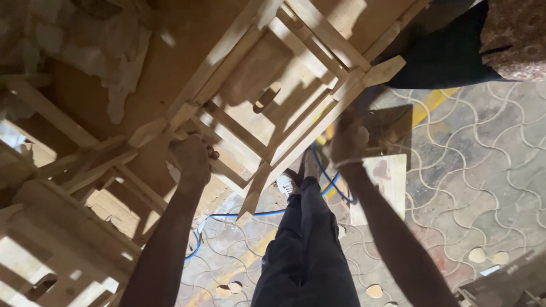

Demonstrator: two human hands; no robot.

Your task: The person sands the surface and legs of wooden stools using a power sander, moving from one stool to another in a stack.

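Here, your left hand (192,156) is closed around a rail of the pale unfinished wooden chair frame (273,102); your right hand (348,141) grips its leg, frame tilted above the patterned tiled floor (483,170).

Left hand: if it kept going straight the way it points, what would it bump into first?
The left hand points up and already sits against the bare wooden chair frame, so the frame's rail comes first. How deep the hand sits in the frame is unclear.
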